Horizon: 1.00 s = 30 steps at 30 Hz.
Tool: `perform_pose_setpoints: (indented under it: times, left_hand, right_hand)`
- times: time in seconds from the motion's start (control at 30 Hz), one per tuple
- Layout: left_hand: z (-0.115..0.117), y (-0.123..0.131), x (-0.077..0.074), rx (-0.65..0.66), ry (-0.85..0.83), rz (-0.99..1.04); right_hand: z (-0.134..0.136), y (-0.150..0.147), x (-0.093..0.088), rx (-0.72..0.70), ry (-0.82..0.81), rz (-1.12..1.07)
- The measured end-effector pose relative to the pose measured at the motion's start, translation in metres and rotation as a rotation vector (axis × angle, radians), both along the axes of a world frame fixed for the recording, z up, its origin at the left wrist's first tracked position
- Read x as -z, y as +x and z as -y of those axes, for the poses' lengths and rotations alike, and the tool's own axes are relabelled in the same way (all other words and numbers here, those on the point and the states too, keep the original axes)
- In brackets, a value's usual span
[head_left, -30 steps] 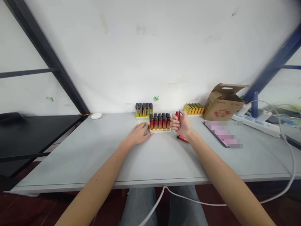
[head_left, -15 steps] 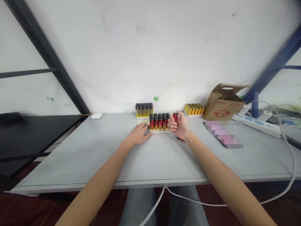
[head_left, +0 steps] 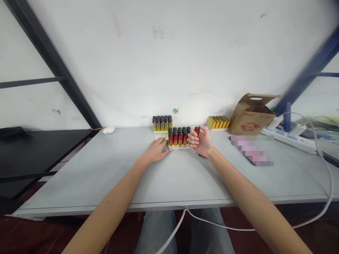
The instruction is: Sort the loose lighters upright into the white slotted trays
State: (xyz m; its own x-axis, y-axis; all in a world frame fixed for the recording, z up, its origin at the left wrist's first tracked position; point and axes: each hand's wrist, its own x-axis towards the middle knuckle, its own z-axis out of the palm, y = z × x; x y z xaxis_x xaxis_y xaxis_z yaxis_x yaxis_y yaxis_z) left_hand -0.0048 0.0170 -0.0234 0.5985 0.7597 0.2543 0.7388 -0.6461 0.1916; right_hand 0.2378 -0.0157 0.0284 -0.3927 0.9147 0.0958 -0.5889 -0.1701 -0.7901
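Observation:
My right hand [head_left: 201, 141] is closed around a red lighter [head_left: 197, 130], held upright at the right end of a white tray [head_left: 180, 147]. Rows of red, black-topped lighters [head_left: 175, 138] stand in that tray. A dark object under my right hand is mostly hidden. My left hand [head_left: 156, 150] lies flat on the table with its fingers stretched out, the thumb touching or very near the tray's front left corner. Behind, against the wall, is a second tray of yellow-and-black lighters [head_left: 162, 123].
Yellow lighters [head_left: 219, 122] fill a tray at the back right, beside an open cardboard box [head_left: 250, 120]. A pixelated flat object [head_left: 250, 151], a white power strip [head_left: 291, 139] and a white cable [head_left: 329, 183] are on the right. A small white case [head_left: 108, 130] sits back left.
My right hand has shifted very slightly left with the red lighter. My left hand and the trays look the same.

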Motion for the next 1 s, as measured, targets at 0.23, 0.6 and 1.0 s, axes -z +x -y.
perform_pose_setpoints:
  times: [0.23, 0.6, 1.0]
  left_hand:
    - [0.000, 0.000, 0.000, -0.003, -0.017, 0.006]
    - [0.005, 0.003, -0.006, 0.006, -0.010, 0.000]
    - [0.003, 0.001, -0.004, 0.013, -0.015, 0.032]
  right_hand:
    - [0.002, -0.002, 0.000, -0.014, 0.031, 0.064]
    - [0.011, -0.013, 0.001, 0.120, 0.425, 0.379]
    - [0.005, -0.021, 0.022, 0.625, 0.886, 1.058]
